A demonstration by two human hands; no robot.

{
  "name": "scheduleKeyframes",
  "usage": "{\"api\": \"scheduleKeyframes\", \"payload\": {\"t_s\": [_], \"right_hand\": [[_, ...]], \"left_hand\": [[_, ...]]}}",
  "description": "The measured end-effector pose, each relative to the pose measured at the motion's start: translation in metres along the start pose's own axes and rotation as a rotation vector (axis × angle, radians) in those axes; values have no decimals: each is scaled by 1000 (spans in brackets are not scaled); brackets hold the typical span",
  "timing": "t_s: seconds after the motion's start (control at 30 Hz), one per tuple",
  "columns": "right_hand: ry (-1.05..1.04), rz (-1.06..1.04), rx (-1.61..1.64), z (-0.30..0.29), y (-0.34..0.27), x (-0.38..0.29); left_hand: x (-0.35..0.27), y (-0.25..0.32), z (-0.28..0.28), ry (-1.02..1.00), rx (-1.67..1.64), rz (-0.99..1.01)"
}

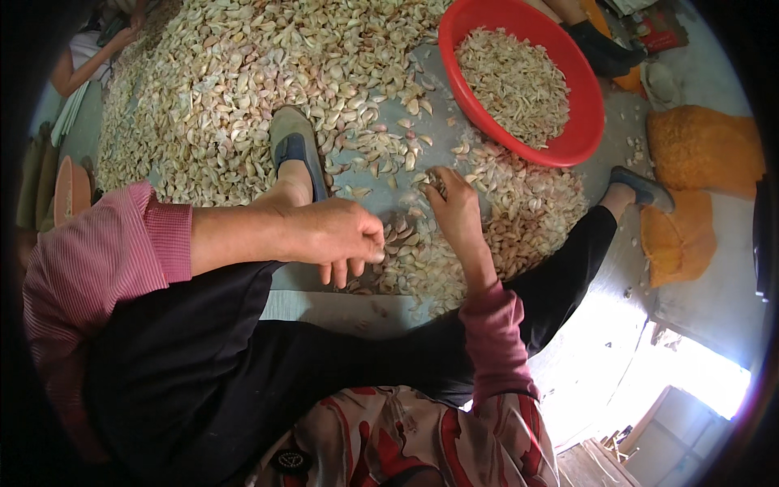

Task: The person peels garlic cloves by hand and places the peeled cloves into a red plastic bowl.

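My left hand [344, 240] hangs over the near edge of the loose garlic, palm down, thumb and forefinger brought together and the other fingers drooping. A pale spot shows at its fingertips; whether that is a nail or a clove is unclear. My right hand [456, 204] is curled above the strip of floor between two heaps, with what looks like garlic cloves [436, 182] between thumb and fingers. Below and to its right spreads a smaller heap of garlic cloves [529, 207] mixed with papery skins. Ahead lies a large heap of unpeeled cloves [243, 73].
A red plastic basin [587, 122] holding garlic skins and scraps [511, 79] stands at the upper right. Orange mesh sacks [700, 149] lie at the right. A pink basin [72, 192] is at the left. Another person's arm [82, 70] and someone's dark boot [599, 45] show at the top.
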State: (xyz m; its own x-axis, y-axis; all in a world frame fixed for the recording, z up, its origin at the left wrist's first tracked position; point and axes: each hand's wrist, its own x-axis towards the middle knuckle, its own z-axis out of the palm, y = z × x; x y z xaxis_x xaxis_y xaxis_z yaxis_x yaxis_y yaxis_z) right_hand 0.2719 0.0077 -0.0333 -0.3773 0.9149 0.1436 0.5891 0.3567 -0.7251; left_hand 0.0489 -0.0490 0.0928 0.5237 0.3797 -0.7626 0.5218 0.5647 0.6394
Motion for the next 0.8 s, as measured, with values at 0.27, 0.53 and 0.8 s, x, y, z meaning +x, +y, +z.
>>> {"api": "scheduleKeyframes", "payload": {"t_s": [0.27,0.53,0.8], "right_hand": [[-258,9,-250,-8,25,37],[-213,-65,-336,33,35,69],[-181,-229,-205,42,-17,64]], "left_hand": [[-10,-1,-4,-25,222,17],[-17,4,-2,-2,354,174],[-31,-16,-12,33,397,170]]}}
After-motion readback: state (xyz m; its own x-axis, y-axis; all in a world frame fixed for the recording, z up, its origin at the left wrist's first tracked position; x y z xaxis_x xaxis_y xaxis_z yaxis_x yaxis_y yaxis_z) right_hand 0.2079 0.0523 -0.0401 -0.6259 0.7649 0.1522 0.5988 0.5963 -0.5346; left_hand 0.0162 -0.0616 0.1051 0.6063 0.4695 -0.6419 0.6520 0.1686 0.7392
